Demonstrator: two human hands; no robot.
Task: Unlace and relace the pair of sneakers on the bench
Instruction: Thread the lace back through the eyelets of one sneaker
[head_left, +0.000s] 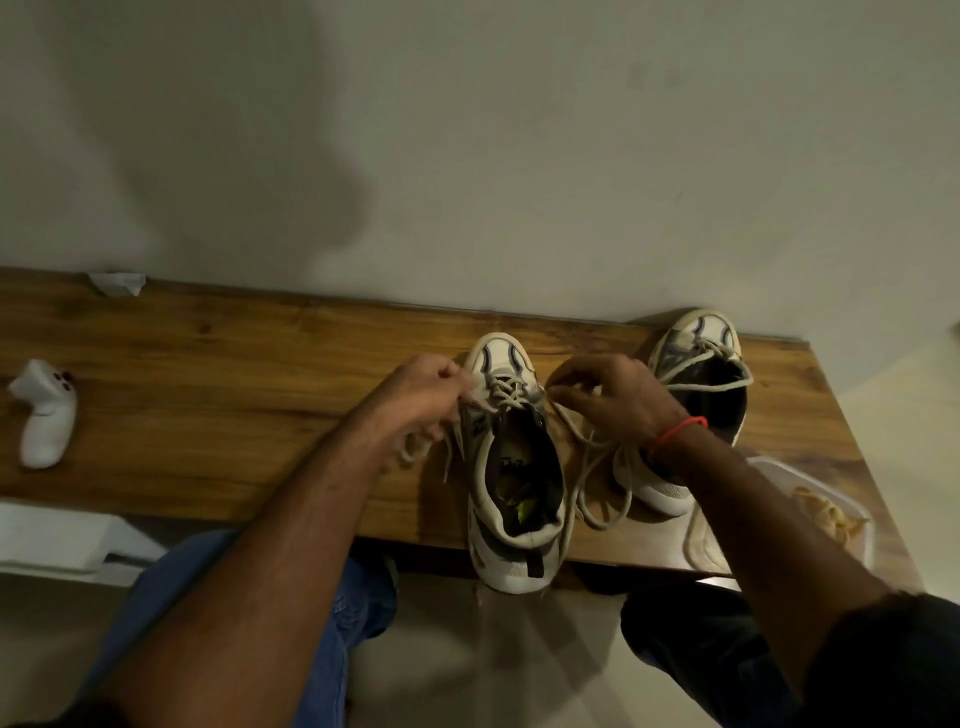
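Nearby, controller (44, 415) and tray (860, 540) flank sneakers (511, 457).

A wooden bench (234, 364) stands against a plain pale wall (467, 130) in dim light, above a light floor (493, 649).

2 sneakers (511, 462), 2 hands (423, 395)

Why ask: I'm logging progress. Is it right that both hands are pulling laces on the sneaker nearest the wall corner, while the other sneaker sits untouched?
Not quite. The head view shows the left hand and right hand pinching laces on the nearer sneaker, whose heel overhangs the bench edge. The far sneaker sits untouched.
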